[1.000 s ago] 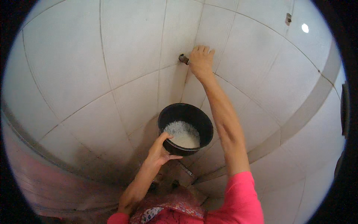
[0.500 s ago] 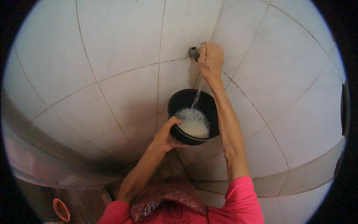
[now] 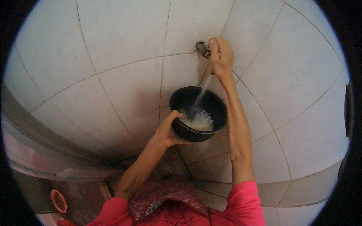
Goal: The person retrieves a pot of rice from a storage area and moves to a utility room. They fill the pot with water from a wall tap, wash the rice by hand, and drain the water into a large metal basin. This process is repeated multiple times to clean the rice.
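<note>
My left hand (image 3: 168, 130) grips the near rim of a black round pot (image 3: 198, 113), holding it up under a wall tap. White rice (image 3: 200, 119) lies in the pot's bottom. My right hand (image 3: 220, 56) is wrapped around the metal tap (image 3: 201, 48) on the white tiled wall. A thin stream of water (image 3: 199, 96) runs from the tap down into the pot and onto the rice.
White wall tiles (image 3: 124, 34) with dark grout fill most of the view. A grey ledge (image 3: 45, 139) runs along the lower left. A small orange cup-like object (image 3: 59, 200) sits at the bottom left near the dark wet floor (image 3: 90, 192).
Water has started flowing from the tap into the pot. My right hand stays on the tap and my left hand keeps the pot under it; the view has shifted slightly.
</note>
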